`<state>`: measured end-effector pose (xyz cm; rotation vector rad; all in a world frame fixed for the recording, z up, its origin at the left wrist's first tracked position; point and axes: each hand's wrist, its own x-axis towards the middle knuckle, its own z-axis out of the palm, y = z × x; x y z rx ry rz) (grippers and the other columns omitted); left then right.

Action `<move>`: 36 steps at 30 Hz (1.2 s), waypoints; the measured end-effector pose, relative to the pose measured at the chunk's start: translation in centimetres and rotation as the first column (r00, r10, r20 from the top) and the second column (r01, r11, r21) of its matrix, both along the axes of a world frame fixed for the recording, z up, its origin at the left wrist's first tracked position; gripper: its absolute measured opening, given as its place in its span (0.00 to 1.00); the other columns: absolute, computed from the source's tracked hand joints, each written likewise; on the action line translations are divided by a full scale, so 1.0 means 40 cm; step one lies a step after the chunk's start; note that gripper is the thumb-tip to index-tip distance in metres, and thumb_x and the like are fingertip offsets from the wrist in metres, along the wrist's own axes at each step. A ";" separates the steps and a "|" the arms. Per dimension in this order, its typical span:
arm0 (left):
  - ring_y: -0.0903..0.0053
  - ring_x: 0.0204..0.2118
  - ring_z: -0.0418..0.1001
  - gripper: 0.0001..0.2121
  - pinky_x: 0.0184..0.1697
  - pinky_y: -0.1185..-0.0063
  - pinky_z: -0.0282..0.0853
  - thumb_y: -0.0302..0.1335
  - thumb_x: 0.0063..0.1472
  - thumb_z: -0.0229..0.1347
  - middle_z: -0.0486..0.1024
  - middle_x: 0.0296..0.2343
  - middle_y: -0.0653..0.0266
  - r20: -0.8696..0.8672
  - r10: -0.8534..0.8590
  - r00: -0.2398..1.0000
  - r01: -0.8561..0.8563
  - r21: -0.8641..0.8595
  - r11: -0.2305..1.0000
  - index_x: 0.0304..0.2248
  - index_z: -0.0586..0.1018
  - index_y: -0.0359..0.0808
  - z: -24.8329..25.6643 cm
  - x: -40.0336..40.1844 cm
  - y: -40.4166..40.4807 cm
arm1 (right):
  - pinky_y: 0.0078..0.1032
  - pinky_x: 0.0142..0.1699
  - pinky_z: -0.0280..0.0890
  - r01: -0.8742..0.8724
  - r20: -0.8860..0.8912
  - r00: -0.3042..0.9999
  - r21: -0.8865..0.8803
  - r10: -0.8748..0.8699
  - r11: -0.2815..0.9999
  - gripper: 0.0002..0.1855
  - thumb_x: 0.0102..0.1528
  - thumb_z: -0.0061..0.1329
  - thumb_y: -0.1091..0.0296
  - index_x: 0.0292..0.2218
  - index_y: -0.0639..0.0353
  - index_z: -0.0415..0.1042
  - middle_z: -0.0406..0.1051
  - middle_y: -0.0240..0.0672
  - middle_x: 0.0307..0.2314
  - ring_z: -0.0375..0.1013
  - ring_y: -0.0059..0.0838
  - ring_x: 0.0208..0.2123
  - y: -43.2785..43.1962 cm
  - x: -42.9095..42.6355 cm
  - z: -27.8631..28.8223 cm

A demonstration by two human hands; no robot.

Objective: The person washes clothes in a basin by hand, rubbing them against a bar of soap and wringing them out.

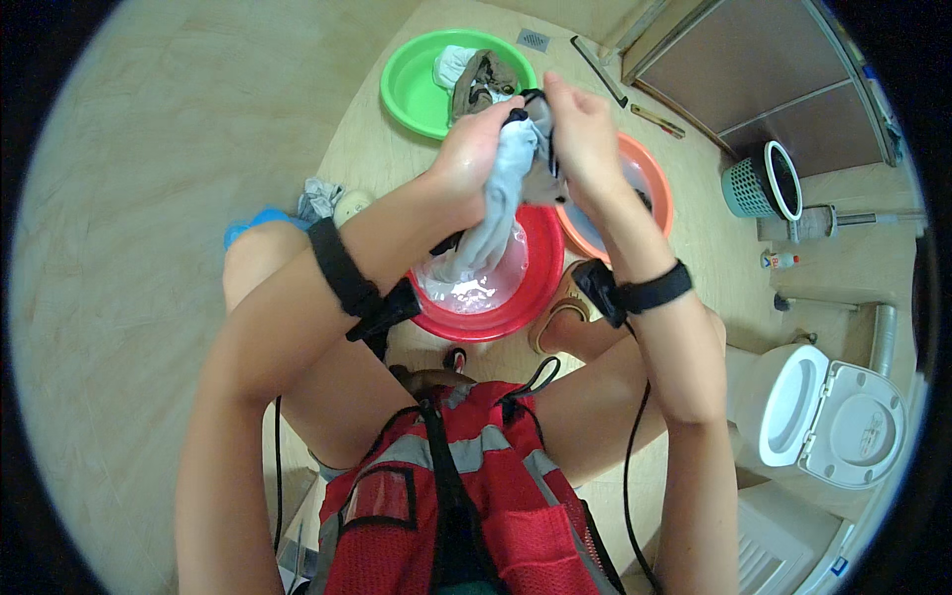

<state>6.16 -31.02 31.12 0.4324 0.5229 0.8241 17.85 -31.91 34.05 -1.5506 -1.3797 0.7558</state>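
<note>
My left hand (468, 152) and my right hand (582, 137) grip a wet light-blue and grey garment with black trim (502, 175), raised over a red plastic basin (550, 260). The garment's lower part hangs into the basin, where sudsy water (476, 290) shows. Behind my right forearm stands an orange basin (658, 167) with water and something dark in it. Beyond my hands, a green basin (409, 89) holds a white cloth (451, 65) and a brown garment (483, 78).
A grey cloth (321, 197) and a blue plastic item (268, 217) lie beside my left knee. Near the floor drain (533, 40) are a long dark bar (599, 71) and a brush (657, 120). At right stand a teal basket (746, 187), a bottle (779, 260) and a toilet (794, 405).
</note>
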 end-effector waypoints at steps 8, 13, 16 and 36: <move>0.78 0.28 0.70 0.17 0.32 0.81 0.64 0.39 0.53 0.51 0.73 0.27 0.60 -0.715 0.362 0.598 0.500 0.686 0.529 0.30 0.72 0.29 0.072 -0.090 -0.042 | 0.16 0.30 0.64 -0.317 -0.732 0.672 -0.142 0.116 0.938 0.08 0.53 0.42 0.67 0.30 0.62 0.67 0.70 0.33 0.25 0.69 0.20 0.24 -0.080 0.050 0.082; 0.75 0.26 0.72 0.15 0.29 0.78 0.66 0.31 0.48 0.54 0.73 0.23 0.54 -0.676 0.304 0.671 0.501 0.716 0.486 0.32 0.71 0.26 0.020 -0.128 -0.013 | 0.16 0.39 0.64 -0.523 -0.701 0.625 -0.048 0.344 0.851 0.11 0.50 0.42 0.77 0.37 0.66 0.67 0.70 0.36 0.30 0.69 0.20 0.32 -0.121 0.020 0.088; 0.83 0.25 0.70 0.12 0.29 0.82 0.65 0.30 0.54 0.51 0.73 0.25 0.62 -0.634 0.117 0.765 0.437 0.644 0.628 0.34 0.72 0.29 0.022 -0.118 -0.029 | 0.18 0.43 0.63 -0.436 -0.393 0.818 0.051 0.419 0.898 0.13 0.48 0.45 0.78 0.38 0.68 0.68 0.70 0.37 0.31 0.69 0.22 0.35 -0.095 0.065 0.083; 0.82 0.25 0.70 0.18 0.29 0.83 0.65 0.42 0.57 0.45 0.73 0.25 0.65 -0.455 0.255 0.853 -0.079 0.372 0.925 0.32 0.74 0.32 0.068 -0.073 -0.009 | 0.18 0.33 0.62 -0.167 -0.161 0.969 0.121 0.185 0.979 0.13 0.52 0.44 0.61 0.30 0.63 0.68 0.68 0.40 0.19 0.67 0.16 0.26 -0.054 0.000 0.002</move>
